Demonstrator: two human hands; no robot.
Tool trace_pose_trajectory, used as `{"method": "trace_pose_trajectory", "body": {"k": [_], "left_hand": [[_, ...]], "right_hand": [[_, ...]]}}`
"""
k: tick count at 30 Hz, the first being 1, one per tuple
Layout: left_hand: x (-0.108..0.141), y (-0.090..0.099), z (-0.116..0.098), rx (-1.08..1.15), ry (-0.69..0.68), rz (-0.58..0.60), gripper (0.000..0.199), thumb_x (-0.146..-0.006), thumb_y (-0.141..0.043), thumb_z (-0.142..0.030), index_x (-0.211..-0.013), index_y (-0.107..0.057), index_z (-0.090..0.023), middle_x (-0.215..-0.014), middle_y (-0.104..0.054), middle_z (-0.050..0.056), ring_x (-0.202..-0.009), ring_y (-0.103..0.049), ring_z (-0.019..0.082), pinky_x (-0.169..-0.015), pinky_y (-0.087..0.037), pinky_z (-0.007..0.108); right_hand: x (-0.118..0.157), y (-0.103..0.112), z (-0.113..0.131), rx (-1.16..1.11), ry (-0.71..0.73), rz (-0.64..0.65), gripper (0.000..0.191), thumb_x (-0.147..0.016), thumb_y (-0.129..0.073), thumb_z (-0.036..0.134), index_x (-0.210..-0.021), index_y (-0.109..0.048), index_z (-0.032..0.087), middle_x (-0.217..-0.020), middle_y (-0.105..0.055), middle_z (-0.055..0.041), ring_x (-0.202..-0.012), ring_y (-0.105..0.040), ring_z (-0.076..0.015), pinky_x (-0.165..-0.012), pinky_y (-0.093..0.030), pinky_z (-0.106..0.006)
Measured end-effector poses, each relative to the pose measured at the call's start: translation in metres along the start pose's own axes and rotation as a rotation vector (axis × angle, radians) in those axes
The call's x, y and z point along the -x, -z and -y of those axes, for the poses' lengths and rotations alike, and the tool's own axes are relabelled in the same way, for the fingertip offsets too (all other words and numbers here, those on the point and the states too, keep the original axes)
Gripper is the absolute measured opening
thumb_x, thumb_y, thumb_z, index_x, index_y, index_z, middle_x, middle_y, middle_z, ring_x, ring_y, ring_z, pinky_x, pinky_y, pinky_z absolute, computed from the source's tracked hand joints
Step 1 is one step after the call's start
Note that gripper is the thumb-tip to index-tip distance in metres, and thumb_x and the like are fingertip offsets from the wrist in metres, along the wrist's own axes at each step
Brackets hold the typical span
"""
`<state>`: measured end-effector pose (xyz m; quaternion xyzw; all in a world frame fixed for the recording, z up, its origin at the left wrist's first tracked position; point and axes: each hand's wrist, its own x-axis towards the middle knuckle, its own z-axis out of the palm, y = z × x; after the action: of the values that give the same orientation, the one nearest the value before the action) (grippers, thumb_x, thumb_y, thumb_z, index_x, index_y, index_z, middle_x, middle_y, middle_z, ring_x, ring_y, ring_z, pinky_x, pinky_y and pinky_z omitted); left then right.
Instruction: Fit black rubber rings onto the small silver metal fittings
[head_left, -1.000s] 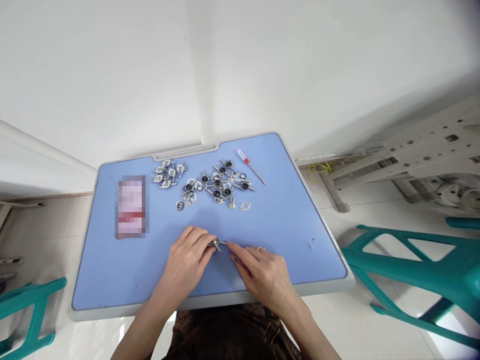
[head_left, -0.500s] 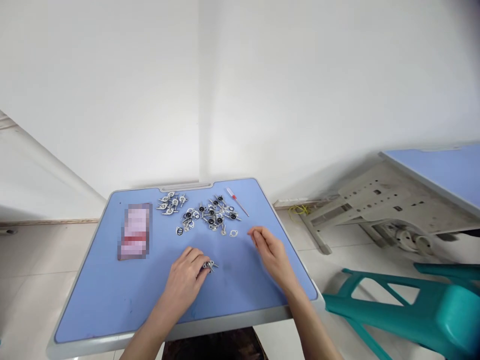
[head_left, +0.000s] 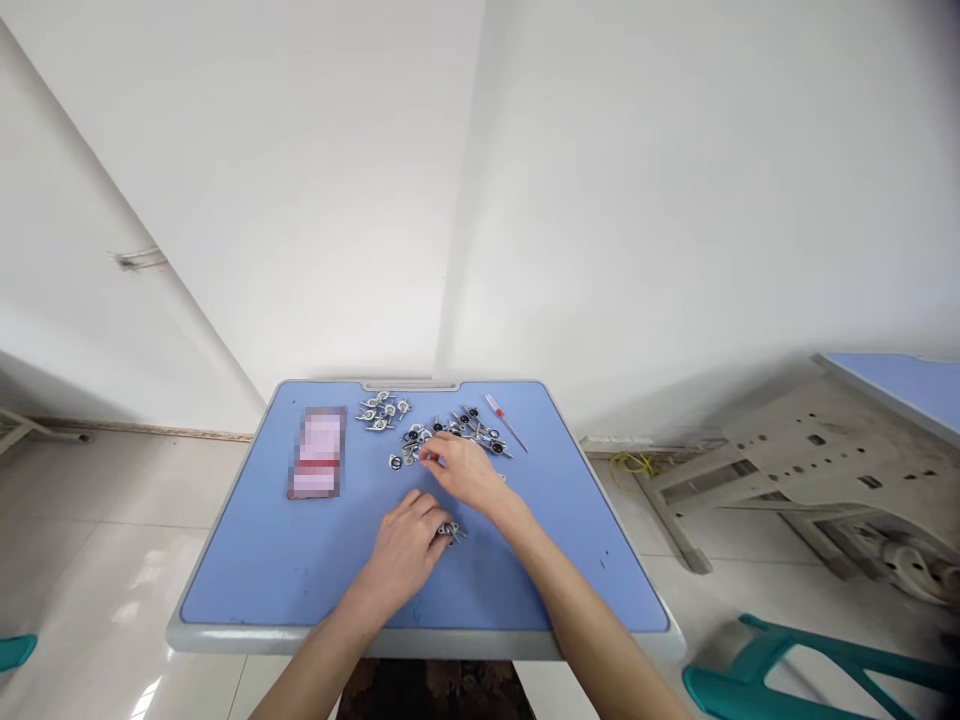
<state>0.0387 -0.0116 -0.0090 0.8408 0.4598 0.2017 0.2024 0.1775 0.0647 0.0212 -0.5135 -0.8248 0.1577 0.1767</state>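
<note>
My left hand [head_left: 409,545] rests on the blue desk [head_left: 285,570], its fingers closed around a small metal fitting [head_left: 451,531] with a flange and thin prongs pointing right. My right hand [head_left: 463,470] is over the near edge of a pile of metal parts with black round centres [head_left: 496,448]. Its thumb and fingertips are pinched together beside some loose rings; what is between them is too small to make out. Just left of those fingertips lies a flat metal plate with a dark ring [head_left: 395,462].
A group of similar metal fittings [head_left: 382,411] lies at the back of the desk. To its left is a blurred pink packet [head_left: 319,450]; a red-and-clear screwdriver [head_left: 506,422] lies to the right. Beyond the desk are a teal stool [head_left: 750,680] and another desk [head_left: 892,395].
My right hand has moved left from the desk's right side to the pile, covering part of it. My left hand still holds the metal fitting. The head view has shifted.
</note>
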Motion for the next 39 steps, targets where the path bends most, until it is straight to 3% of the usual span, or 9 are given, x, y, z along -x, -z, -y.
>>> {"method": "trace_pose_trajectory", "body": {"k": [8, 20, 23, 26, 30, 32, 34, 36, 39], "left_hand": [[-0.001, -0.005, 0.003, -0.004, -0.016, -0.019, 0.007, -0.085, -0.062, -0.016, -0.09, -0.066, -0.019, -0.092, -0.064, 0.002, -0.092, -0.056, 0.02, -0.079, -0.048, 0.033], [0.0, -0.004, 0.003, -0.016, -0.045, -0.027, 0.007, -0.086, -0.06, -0.017, -0.09, -0.065, -0.02, -0.091, -0.063, 0.002, -0.089, -0.054, 0.019, -0.077, -0.047, 0.033], [0.0, -0.002, 0.002, -0.016, -0.042, -0.023, 0.006, -0.086, -0.06, -0.017, -0.09, -0.065, -0.02, -0.09, -0.063, 0.001, -0.089, -0.054, 0.019, -0.076, -0.046, 0.033], [0.0, -0.001, 0.001, -0.021, -0.044, -0.015, 0.007, -0.086, -0.061, -0.016, -0.09, -0.064, -0.02, -0.09, -0.062, 0.001, -0.089, -0.054, 0.019, -0.076, -0.047, 0.032], [0.0, 0.0, 0.0, -0.014, -0.039, -0.01, 0.008, -0.087, -0.06, -0.015, -0.091, -0.065, -0.02, -0.091, -0.062, 0.001, -0.09, -0.055, 0.018, -0.077, -0.047, 0.032], [0.001, 0.0, 0.0, -0.009, -0.026, -0.007, 0.009, -0.087, -0.059, -0.015, -0.091, -0.065, -0.021, -0.091, -0.062, 0.001, -0.091, -0.055, 0.018, -0.077, -0.047, 0.032], [0.001, 0.001, 0.0, -0.006, -0.017, -0.004, 0.01, -0.086, -0.06, -0.014, -0.091, -0.065, -0.021, -0.091, -0.062, 0.001, -0.091, -0.055, 0.018, -0.078, -0.047, 0.032], [0.0, 0.001, -0.001, -0.003, -0.017, 0.001, 0.01, -0.086, -0.06, -0.014, -0.092, -0.065, -0.021, -0.092, -0.063, 0.001, -0.092, -0.055, 0.018, -0.077, -0.047, 0.032], [0.0, 0.002, -0.001, -0.005, -0.018, 0.009, 0.009, -0.086, -0.061, -0.015, -0.091, -0.065, -0.021, -0.092, -0.063, 0.001, -0.091, -0.055, 0.019, -0.077, -0.047, 0.033]], "right_hand": [[-0.01, -0.017, 0.004, 0.209, -0.001, 0.095, 0.019, -0.09, -0.049, 0.015, -0.092, -0.068, 0.021, -0.095, -0.066, -0.0032, -0.074, -0.062, -0.0143, -0.062, -0.037, -0.025], [-0.006, -0.014, -0.006, 0.166, -0.007, 0.061, 0.022, -0.091, -0.047, 0.013, -0.103, -0.064, 0.02, -0.102, -0.064, -0.0058, -0.078, -0.063, -0.0146, -0.066, -0.042, -0.025], [-0.005, -0.008, -0.011, 0.0, -0.005, -0.022, 0.023, -0.089, -0.045, 0.011, -0.106, -0.059, 0.017, -0.102, -0.063, -0.007, -0.081, -0.062, -0.0151, -0.073, -0.045, -0.027], [-0.003, -0.002, -0.017, -0.36, -0.006, -0.13, 0.028, -0.091, -0.035, 0.013, -0.113, -0.052, 0.015, -0.096, -0.062, -0.0068, -0.079, -0.059, -0.0144, -0.075, -0.048, -0.03], [-0.002, 0.001, -0.021, -0.784, -0.055, -0.132, 0.031, -0.093, -0.037, 0.026, -0.122, -0.046, 0.018, -0.097, -0.067, -0.0073, -0.077, -0.061, -0.0143, -0.072, -0.05, -0.031], [-0.001, 0.002, -0.019, -0.825, -0.071, -0.135, 0.033, -0.092, -0.044, 0.03, -0.122, -0.049, 0.019, -0.103, -0.07, -0.008, -0.08, -0.06, -0.0149, -0.071, -0.048, -0.03], [0.0, 0.003, -0.016, -0.817, -0.093, -0.163, 0.034, -0.092, -0.046, 0.034, -0.122, -0.051, 0.02, -0.105, -0.071, -0.0074, -0.069, -0.057, -0.0132, -0.062, -0.045, -0.027], [0.001, 0.003, -0.013, -0.82, -0.108, -0.202, 0.035, -0.092, -0.044, 0.037, -0.122, -0.053, 0.021, -0.101, -0.072, -0.0059, -0.056, -0.049, -0.0109, -0.053, -0.04, -0.025], [0.0, 0.0, -0.011, -0.821, -0.106, -0.275, 0.033, -0.092, -0.045, 0.038, -0.117, -0.056, 0.02, -0.088, -0.071, -0.0034, -0.051, -0.044, -0.0102, -0.05, -0.037, -0.025]]}}
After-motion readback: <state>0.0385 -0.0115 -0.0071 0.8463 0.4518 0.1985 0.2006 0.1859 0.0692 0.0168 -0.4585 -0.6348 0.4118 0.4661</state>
